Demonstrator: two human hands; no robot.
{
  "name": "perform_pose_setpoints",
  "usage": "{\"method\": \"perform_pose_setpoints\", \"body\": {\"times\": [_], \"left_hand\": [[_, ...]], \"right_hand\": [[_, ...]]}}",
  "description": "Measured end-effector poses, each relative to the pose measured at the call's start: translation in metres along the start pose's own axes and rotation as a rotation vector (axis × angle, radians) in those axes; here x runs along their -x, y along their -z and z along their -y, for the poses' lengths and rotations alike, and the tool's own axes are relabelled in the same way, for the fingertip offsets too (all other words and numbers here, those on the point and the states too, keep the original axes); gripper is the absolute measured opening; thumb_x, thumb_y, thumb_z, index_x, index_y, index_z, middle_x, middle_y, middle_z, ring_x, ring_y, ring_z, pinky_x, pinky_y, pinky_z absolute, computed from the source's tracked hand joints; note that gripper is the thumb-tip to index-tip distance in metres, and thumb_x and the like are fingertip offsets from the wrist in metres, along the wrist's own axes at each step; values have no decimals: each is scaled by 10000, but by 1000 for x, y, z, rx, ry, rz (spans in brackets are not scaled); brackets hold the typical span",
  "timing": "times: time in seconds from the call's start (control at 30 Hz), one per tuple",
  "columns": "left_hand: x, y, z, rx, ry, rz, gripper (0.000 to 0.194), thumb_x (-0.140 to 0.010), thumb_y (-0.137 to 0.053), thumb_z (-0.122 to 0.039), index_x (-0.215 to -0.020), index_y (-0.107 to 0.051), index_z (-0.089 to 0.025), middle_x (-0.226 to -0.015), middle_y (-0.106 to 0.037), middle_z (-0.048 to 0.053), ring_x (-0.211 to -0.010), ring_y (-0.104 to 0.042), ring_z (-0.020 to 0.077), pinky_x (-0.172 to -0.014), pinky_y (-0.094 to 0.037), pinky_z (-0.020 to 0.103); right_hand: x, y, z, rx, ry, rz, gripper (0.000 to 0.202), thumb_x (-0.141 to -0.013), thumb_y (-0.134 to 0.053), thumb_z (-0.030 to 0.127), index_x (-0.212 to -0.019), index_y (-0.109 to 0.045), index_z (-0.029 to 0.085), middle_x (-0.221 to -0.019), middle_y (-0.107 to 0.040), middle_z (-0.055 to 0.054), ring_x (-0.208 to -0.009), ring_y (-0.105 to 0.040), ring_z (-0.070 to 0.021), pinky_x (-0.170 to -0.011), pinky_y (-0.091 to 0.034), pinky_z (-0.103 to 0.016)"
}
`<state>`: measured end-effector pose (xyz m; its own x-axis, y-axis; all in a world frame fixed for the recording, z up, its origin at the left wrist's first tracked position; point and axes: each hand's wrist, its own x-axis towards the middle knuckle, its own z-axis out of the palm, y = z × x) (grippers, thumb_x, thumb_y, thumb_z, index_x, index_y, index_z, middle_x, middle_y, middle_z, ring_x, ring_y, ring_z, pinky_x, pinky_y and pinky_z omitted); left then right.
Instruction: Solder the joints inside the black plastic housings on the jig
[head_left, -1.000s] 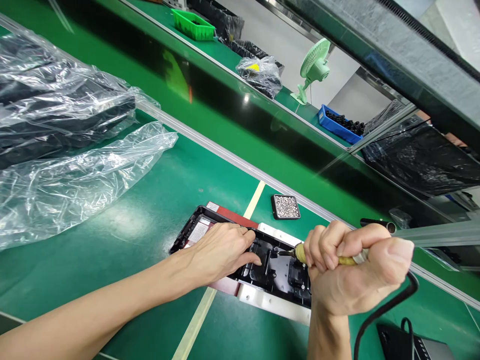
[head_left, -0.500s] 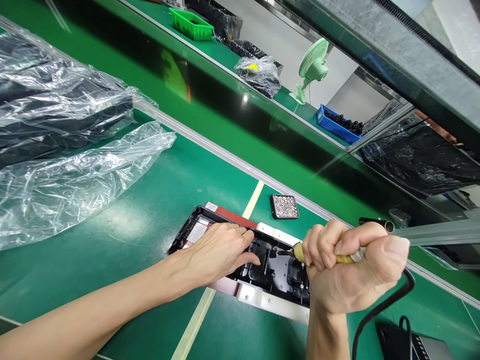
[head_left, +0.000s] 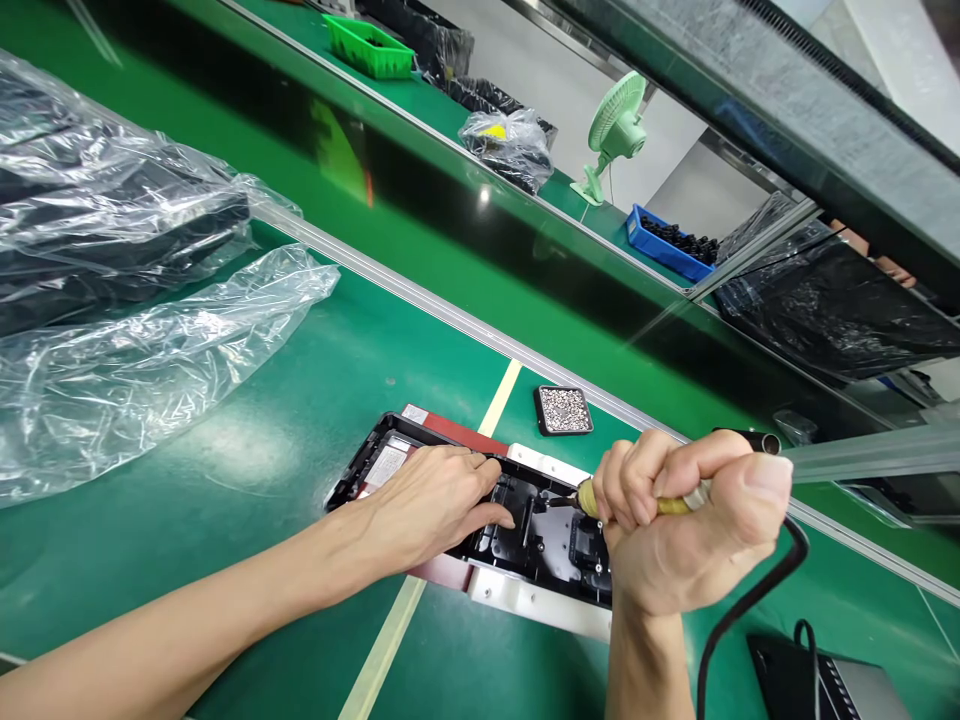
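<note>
A long black plastic housing (head_left: 551, 555) lies open side up in a holder with white blocks (head_left: 510, 592) and reddish-brown plates (head_left: 442, 428). My left hand (head_left: 442, 500) rests across it, fingers curled at the far rim and thumb over the inside, holding it. In my right fist (head_left: 686, 510) is a soldering iron (head_left: 590, 497) with a yellowish handle. Its thin tip points down to the left and reaches into the housing; exact contact at the tip cannot be made out. Small metal inserts (head_left: 599, 568) show inside the housing, whose right end my right hand hides.
Beyond the housing stands a small black tray (head_left: 564, 411) of tiny metal pieces. Clear plastic bags (head_left: 150, 370) cover the left side. The iron's black cord (head_left: 724, 630) loops down at the right near a dark device (head_left: 825, 680). A metal rail (head_left: 450, 318) borders the green table.
The whole view has shifted slightly, so most things appear a little farther left. Both hands keep the same hold, and the iron's tip stays at about the same spot in the housing.
</note>
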<state>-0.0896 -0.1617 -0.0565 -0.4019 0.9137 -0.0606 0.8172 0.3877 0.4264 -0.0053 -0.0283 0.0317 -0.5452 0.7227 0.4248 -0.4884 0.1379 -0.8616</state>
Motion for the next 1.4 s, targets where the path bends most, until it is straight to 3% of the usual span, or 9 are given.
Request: {"method": "perform_pose_setpoints", "body": {"times": [0.53,0.8,1.0,1.4], "left_hand": [[1,-5,2,-1,-21,-35,401,-966,-561,-546,-810,-536,-178,-781,-671,29,-728,-669,261,-567,-327,316],[2,-5,1,-10,-12,-30,408,-962,-563,-553,-804,-545,-177,-768,-670,32,-720,-673,268,-563,-344,329],[1,-5,1,-16,-13,-34,394,-962,-567,-543,-817,-550,-178,-783,-676,31,-723,-680,271,-572,-375,342],[3,-3,1,-17,-18,-41,401,-963,-567,-541,-808,-551,-172,-763,-673,37,-707,-679,267,-559,-364,332]], "right_hand": [[-1,-1,0,30,28,17,439,-1007,-450,427,-628,-425,207,-427,-341,80,-330,-274,-78,-312,-268,-197],[0,2,-1,6,4,36,382,-1015,-368,297,-649,-435,213,-434,-352,77,-324,-282,-87,-298,-286,-205],[0,3,-2,12,22,44,412,-1017,-412,394,-649,-435,210,-438,-350,84,-324,-287,-80,-300,-291,-203],[0,2,1,7,-3,34,408,-1009,-423,382,-639,-429,209,-431,-352,80,-324,-284,-77,-305,-292,-194]]}}
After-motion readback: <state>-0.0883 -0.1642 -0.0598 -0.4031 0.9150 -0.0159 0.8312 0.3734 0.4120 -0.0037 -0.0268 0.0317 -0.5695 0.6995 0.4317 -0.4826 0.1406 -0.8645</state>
